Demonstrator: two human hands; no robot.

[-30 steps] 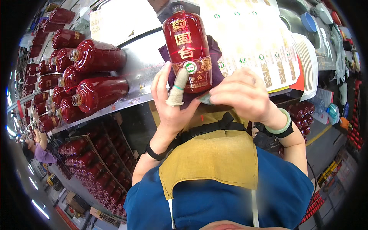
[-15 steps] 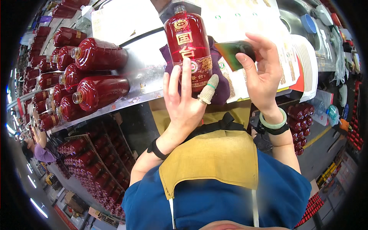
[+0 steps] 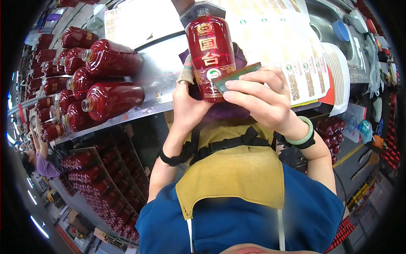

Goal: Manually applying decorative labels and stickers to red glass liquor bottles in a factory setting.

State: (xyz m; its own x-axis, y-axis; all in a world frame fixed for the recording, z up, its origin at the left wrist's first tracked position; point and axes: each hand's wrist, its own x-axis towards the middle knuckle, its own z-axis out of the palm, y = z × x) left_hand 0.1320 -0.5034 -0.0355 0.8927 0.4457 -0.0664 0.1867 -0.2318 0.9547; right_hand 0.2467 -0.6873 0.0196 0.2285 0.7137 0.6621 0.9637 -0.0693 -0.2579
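A red glass bottle (image 3: 210, 36) with gold lettering and a patterned band lies on a purple cloth (image 3: 240, 54), its neck pointing away from me. My left hand (image 3: 189, 103) is closed round the bottle's lower left side, and one finger wears a knitted finger cover (image 3: 185, 75). In my right hand (image 3: 267, 94) is a flat, dark green scraper (image 3: 242, 75), gripped between thumb and fingers. Its edge lies against the lower right of the bottle, by the round white emblem (image 3: 213, 74). A thin red light line crosses the bottle.
Several more red bottles (image 3: 114, 101) lie on the metal table (image 3: 163, 82) to the left. Sheets of printed labels (image 3: 304, 72) are spread at the right, beside a sink (image 3: 323, 25) with a blue bowl (image 3: 340, 30). Crated bottles (image 3: 101, 190) stand below; another person (image 3: 46, 167) is far left.
My left hand has gone from lying on the bottle's front to gripping its left side. The right hand has brought the scraper left and down onto the bottle. The bottle has shifted slightly right.
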